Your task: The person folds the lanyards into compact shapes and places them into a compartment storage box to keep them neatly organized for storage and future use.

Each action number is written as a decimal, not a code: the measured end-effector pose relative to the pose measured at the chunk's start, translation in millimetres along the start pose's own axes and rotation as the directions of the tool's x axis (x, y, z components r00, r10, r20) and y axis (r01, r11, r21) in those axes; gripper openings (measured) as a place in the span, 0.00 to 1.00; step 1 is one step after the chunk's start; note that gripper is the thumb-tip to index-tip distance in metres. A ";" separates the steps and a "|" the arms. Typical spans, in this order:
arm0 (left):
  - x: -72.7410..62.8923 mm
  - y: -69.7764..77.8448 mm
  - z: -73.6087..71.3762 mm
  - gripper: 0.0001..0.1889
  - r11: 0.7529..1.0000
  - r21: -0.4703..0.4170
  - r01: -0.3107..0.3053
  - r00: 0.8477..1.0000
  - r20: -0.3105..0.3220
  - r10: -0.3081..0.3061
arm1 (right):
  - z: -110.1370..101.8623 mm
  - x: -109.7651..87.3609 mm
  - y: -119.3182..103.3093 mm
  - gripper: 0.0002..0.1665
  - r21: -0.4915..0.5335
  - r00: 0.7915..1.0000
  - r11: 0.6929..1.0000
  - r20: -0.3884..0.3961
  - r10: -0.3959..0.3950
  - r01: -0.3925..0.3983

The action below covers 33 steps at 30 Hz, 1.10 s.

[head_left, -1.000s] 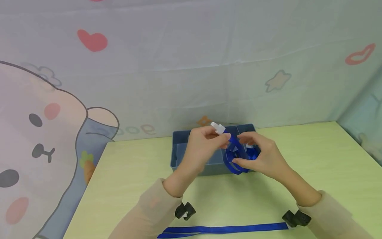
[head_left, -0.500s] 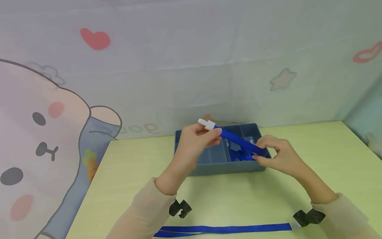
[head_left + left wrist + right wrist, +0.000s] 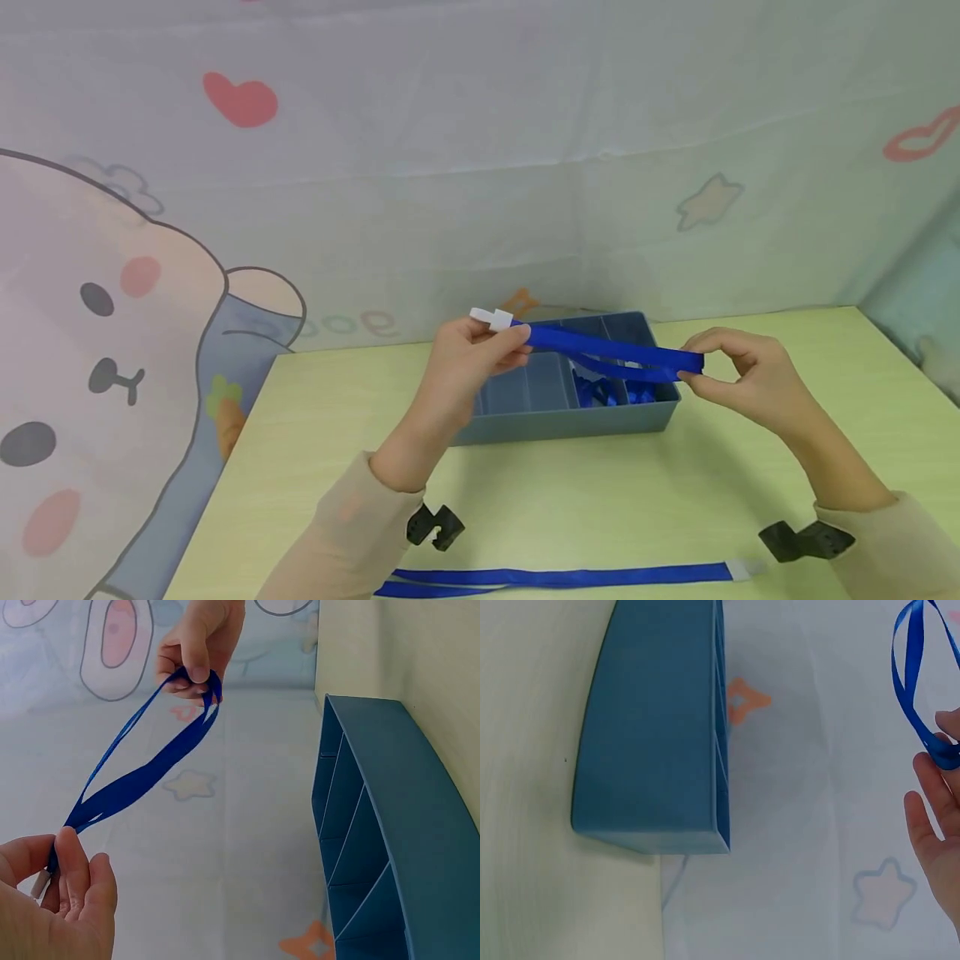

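Observation:
A blue ribbon lanyard (image 3: 607, 343) is stretched between my two hands above the divided box. My left hand (image 3: 468, 367) pinches it just beside its white plastic clip (image 3: 497, 319), which pokes out past the fingers. The far end of the loop is pinched between thumb and fingers of my right hand (image 3: 750, 379). In the left wrist view, the strands of the lanyard (image 3: 142, 776) spread apart between the hands. On the table in front lies a second blue lanyard (image 3: 630, 575), straight, with a white end piece (image 3: 738, 570) on its right.
The blue-grey box (image 3: 570, 425) stands at the back of the table (image 3: 300, 467), against a printed curtain (image 3: 450, 167). Blue ribbon bits (image 3: 596, 392) lie in its right compartments. A black wrist mount (image 3: 806, 540) sits by each sleeve.
My right hand has moved right, away from the left, drawing the lanyard out from a bunched loop into a long one. My left hand has shifted left with the white clip.

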<state>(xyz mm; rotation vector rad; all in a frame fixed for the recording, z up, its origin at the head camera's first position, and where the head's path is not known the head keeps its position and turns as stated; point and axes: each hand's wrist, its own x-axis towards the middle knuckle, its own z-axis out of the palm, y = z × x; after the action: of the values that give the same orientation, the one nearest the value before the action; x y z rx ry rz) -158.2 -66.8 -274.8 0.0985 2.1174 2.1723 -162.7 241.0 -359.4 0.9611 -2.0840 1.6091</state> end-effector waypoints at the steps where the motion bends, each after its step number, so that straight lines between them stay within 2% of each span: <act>1: -0.1 -0.6 -1.0 0.09 1.000 0.000 -0.004 1.000 0.003 0.004 | -1.3 0.3 -1.2 0.21 0.032 1.000 0.999 -0.011 0.010 -0.009; 4: -0.2 -2.4 -4.0 0.09 1.000 -0.003 -0.016 1.000 0.012 0.016 | -5.8 0.7 -3.4 0.20 0.109 0.998 0.994 -0.048 0.030 -0.025; 7: -0.3 -4.4 -7.6 0.08 1.000 0.010 -0.021 1.000 0.021 0.021 | -9.5 0.9 -3.5 0.20 0.189 0.997 0.982 -0.069 0.017 -0.004; 15: 1.2 -9.4 -14.4 0.08 1.000 0.025 0.006 1.000 0.023 -0.007 | -15.3 5.1 -4.8 0.18 0.316 0.996 0.945 -0.065 -0.064 0.081; 19: 1.6 -11.0 -15.1 0.09 0.999 0.044 0.013 0.999 0.041 -0.014 | -16.3 7.6 -6.4 0.13 0.436 0.994 0.894 -0.071 -0.085 0.107; 21: 1.7 -11.9 -15.2 0.08 0.999 0.047 0.009 0.999 0.052 -0.011 | -16.4 8.9 -7.0 0.12 0.498 0.993 0.859 -0.060 -0.104 0.120; 23: 1.5 -12.3 -15.3 0.08 0.999 0.049 0.000 0.998 0.059 -0.003 | -16.7 9.9 -7.4 0.11 0.533 0.992 0.837 -0.038 -0.123 0.124; 25: 1.4 -12.7 -16.1 0.08 0.999 0.052 -0.001 0.998 0.061 -0.002 | -17.2 10.7 -7.7 0.11 0.527 0.990 0.840 -0.012 -0.144 0.129; 28: 0.4 -11.1 -17.2 0.08 0.999 0.054 0.003 0.998 0.067 -0.007 | -18.4 10.5 -8.7 0.13 0.456 0.988 0.882 0.030 -0.152 0.122; 31: -0.1 -8.9 -18.0 0.09 0.999 0.052 0.008 0.997 0.076 -0.012 | -19.9 8.5 -11.2 0.15 0.376 0.990 0.922 0.057 -0.126 0.096; 33: -0.1 -7.9 -18.3 0.09 0.999 0.051 0.007 0.997 0.080 -0.011 | -20.4 6.6 -12.8 0.16 0.346 0.994 0.935 0.053 -0.095 0.071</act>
<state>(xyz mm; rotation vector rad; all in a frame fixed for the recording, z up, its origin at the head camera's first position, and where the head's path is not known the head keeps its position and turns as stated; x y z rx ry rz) -160.0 -84.8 -283.2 0.1766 2.1253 2.0735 -161.4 256.6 -339.9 1.2149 -1.8072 1.9613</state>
